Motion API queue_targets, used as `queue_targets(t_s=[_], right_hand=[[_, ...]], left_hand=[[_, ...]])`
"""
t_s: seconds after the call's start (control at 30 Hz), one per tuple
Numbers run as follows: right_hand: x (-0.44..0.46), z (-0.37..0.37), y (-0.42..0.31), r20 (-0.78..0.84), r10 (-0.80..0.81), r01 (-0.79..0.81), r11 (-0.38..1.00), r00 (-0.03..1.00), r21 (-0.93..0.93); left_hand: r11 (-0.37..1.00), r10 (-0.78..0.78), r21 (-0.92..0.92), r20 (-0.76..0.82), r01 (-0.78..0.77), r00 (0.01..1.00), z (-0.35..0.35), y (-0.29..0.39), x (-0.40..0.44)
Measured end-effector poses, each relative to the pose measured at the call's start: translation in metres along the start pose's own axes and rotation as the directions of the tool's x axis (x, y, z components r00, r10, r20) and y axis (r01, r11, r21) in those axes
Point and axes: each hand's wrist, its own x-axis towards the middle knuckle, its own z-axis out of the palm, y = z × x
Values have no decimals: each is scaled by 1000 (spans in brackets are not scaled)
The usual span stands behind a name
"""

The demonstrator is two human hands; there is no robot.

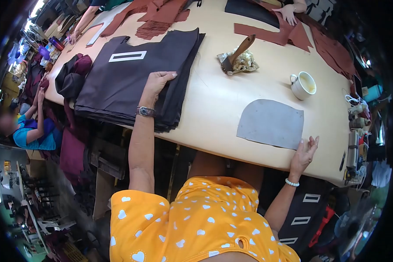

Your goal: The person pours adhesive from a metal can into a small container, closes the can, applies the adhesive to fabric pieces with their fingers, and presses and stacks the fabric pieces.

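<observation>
A thick stack of dark cloth pieces (pixel 118 83) lies on the left half of the table. On its right part rests my left hand (pixel 157 87), fingers together and pinching the top dark piece near its edge; the fingertips are partly hidden. A white rectangular frame-shaped patch (pixel 127 56) lies flat on the top piece. My right hand (pixel 305 157) is at the table's front edge, beside the lower right corner of a grey rounded template (pixel 270 124). Its fingers are apart and slightly curled, with nothing visible in them.
A brush (pixel 239 54) leans on a crumpled wrapper (pixel 244 62). Right of it stands a white cup (pixel 303 85) with a pale yellowish content. Rust-coloured cloth pieces (pixel 157 22) lie at the far side, where other people's hands (pixel 287 14) rest. Another person (pixel 35 129) sits left.
</observation>
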Motion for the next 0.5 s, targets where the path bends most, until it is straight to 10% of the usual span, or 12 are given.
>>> queue_targets(t_s=[0.3, 0.5], right_hand=[[0, 1, 5, 8, 11, -11, 1000, 1000, 21], [-7, 1, -23, -1, -173, 173, 984, 985, -31]], left_hand=[[998, 57, 31, -10, -56, 998, -2, -3, 2], [885, 442, 196, -69, -423, 894, 22, -4, -26]])
